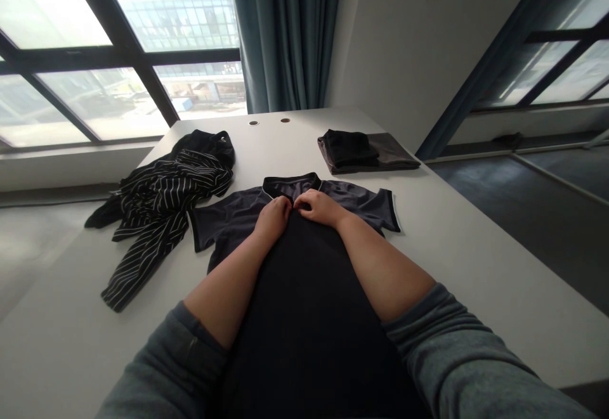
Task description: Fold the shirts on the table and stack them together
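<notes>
A dark grey short-sleeved shirt (233,213) with black trim and thin white piping lies spread on the white table in front of me, its collar toward the far side. Both hands meet at the front of its neckline. My left hand (273,219) pinches the shirt's front edge just below the collar. Close beside it, my right hand (320,208) grips the opposite edge between thumb and fingers. Whatever small fastening lies between the fingertips is too small to make out. Between my forearms, the lower part of the shirt merges with dark cloth nearest me.
A heap of black and white-striped clothing (166,184) lies at the left, one sleeve trailing toward me. Folded dark garments (366,151) are stacked at the back right. The white table (476,267) has two round grommets near its far edge, by the blue curtain (288,32) and windows.
</notes>
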The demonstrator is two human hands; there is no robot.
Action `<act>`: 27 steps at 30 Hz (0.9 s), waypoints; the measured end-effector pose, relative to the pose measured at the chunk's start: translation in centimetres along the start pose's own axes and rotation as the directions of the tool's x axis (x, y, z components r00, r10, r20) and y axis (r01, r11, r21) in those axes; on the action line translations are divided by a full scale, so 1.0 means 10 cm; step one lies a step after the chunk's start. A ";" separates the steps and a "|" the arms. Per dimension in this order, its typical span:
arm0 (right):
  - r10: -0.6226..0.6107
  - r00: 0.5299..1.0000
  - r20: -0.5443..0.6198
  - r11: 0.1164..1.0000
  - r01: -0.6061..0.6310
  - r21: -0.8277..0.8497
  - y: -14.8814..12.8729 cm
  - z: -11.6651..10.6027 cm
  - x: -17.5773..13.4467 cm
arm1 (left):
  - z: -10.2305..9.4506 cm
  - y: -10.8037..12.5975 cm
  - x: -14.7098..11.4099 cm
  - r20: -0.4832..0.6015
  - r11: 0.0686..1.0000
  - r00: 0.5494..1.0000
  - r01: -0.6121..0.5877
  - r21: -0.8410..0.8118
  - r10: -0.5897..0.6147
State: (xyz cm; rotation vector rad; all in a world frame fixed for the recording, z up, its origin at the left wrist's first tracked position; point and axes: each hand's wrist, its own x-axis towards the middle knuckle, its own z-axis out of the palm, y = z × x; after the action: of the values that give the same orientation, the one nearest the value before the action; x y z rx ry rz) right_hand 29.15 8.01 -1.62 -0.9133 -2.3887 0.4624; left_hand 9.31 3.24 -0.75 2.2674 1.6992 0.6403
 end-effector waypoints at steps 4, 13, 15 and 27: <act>-0.036 0.998 0.059 0.999 0.036 -0.003 0.03 -0.03 -0.02 | 0.01 -0.09 0.01 0.032 0.998 0.997 -0.063 -0.031 0.064; -0.062 0.998 0.023 0.997 0.061 0.053 -0.03 -0.04 -0.03 | -0.04 -0.13 -0.01 0.070 0.990 0.996 -0.059 0.130 0.050; -0.067 0.998 0.014 0.996 0.066 0.065 -0.05 -0.05 -0.02 | -0.06 -0.10 -0.01 0.069 0.988 0.997 -0.038 0.148 0.028; -0.022 1.000 -0.019 0.999 0.023 0.044 -0.09 0.01 0.00 | -0.01 -0.09 0.01 0.073 0.997 0.997 0.009 -0.075 -0.004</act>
State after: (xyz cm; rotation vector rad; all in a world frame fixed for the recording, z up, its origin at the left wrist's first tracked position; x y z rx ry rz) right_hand 28.65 7.35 -1.26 -0.8670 -2.3598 0.4937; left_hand 8.53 3.61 -1.04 2.2050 1.6207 0.6017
